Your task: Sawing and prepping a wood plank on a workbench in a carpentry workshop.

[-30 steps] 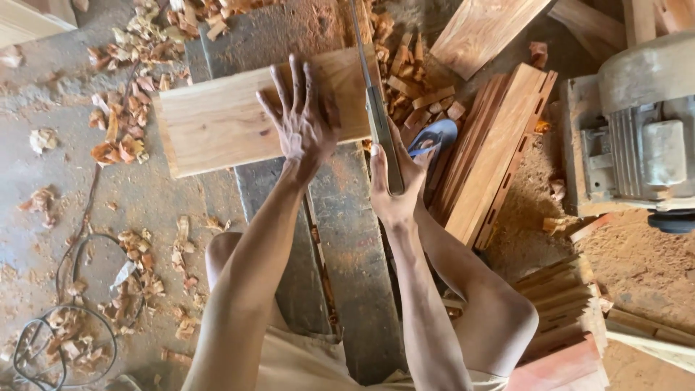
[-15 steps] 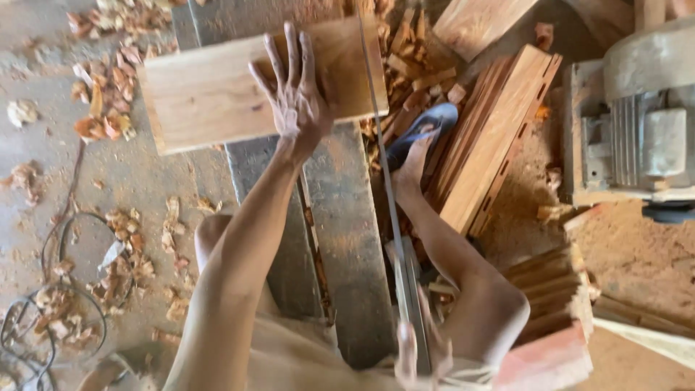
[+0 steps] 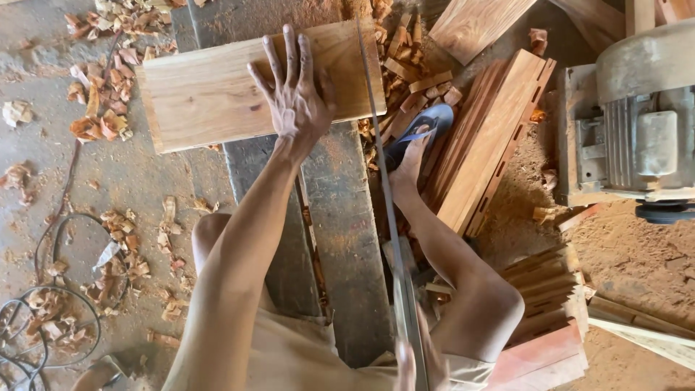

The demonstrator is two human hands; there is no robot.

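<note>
item: our left hand (image 3: 293, 101), fingers splayed, pins the plank (image 3: 217, 90) on the surface's (image 3: 347, 239) far end; right hand (image 3: 413, 362) blurred, seemingly gripping the saw (image 3: 384, 188).

Saw drawn back toward the body

A second ago the right hand (image 3: 414, 366) gripped the saw (image 3: 387, 195) up beside the board (image 3: 210, 94), its blade short in view; now that hand has pulled down to the bottom edge, blurred, and the long blade stretches from the board's right end back toward the body. The foot in the blue sandal (image 3: 420, 130), hidden behind the hand before, now shows
</note>
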